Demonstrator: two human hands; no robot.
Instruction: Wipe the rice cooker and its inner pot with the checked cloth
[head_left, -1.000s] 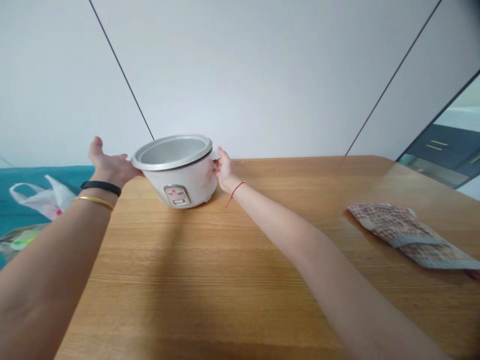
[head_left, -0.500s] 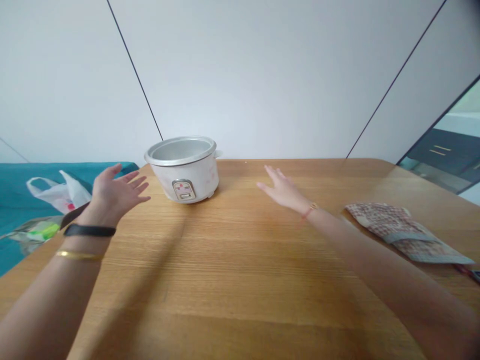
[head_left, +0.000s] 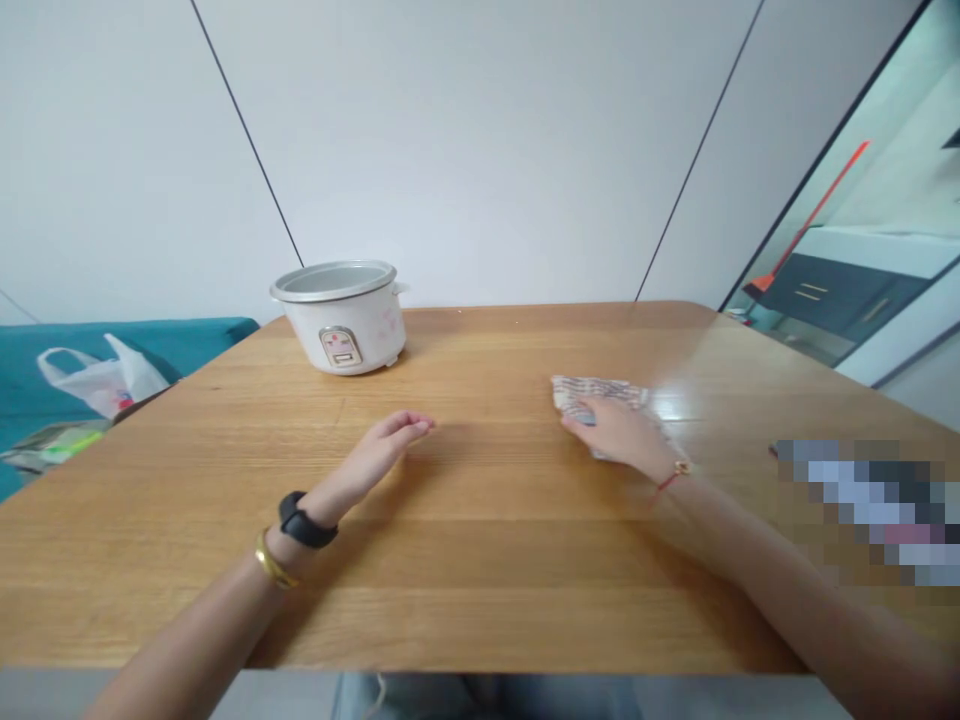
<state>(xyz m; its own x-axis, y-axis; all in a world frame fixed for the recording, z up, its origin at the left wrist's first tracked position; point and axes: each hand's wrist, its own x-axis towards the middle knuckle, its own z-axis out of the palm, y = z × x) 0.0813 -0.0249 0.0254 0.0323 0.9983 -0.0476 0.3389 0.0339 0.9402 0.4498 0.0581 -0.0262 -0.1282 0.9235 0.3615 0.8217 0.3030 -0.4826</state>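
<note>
On the wooden table [head_left: 465,560], my right hand [head_left: 619,435] lies over a brown-and-white checked cloth [head_left: 600,388], with its fingers bent onto it. Part of the cloth is covered by the palm and fingers. My left hand [head_left: 375,455], wearing a black wristband and a gold bangle, hovers low over the table left of centre. Its thumb and fingers are drawn together with nothing visible between them. Beyond it, at the back left, a white rice cooker [head_left: 345,325] stands upright without a lid. Neither hand touches the cooker.
A teal sofa [head_left: 225,340] carries a white plastic bag [head_left: 105,375] at the left. A pixelated object [head_left: 862,510] lies on the table's right side. A pale wall [head_left: 480,150] closes off the back. An orange-handled broom [head_left: 821,215] shows beyond the doorway.
My right hand has come down onto the cloth, which now lies further left. My left hand has moved right, away from the cooker's side, and its spread fingers have closed. The view has shifted.
</note>
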